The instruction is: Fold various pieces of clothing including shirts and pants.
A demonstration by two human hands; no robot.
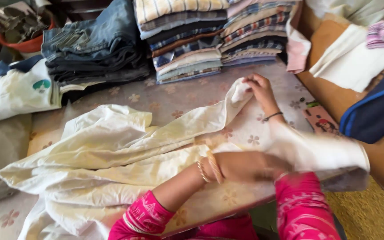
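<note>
R hand (259, 89) pinches the far corner of the cream garment (112, 155) spread mid-table, L hand (245, 165) clasps its blurred near-right end; best to pull both taut & even w/ edges matched before creasing.

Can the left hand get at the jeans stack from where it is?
Probably not without leaning. The left hand rests on the cream garment at the near edge, while the jeans stack sits at the far side. Nothing blocks the way, only spread cloth lies between, but it looks a long stretch.
</note>
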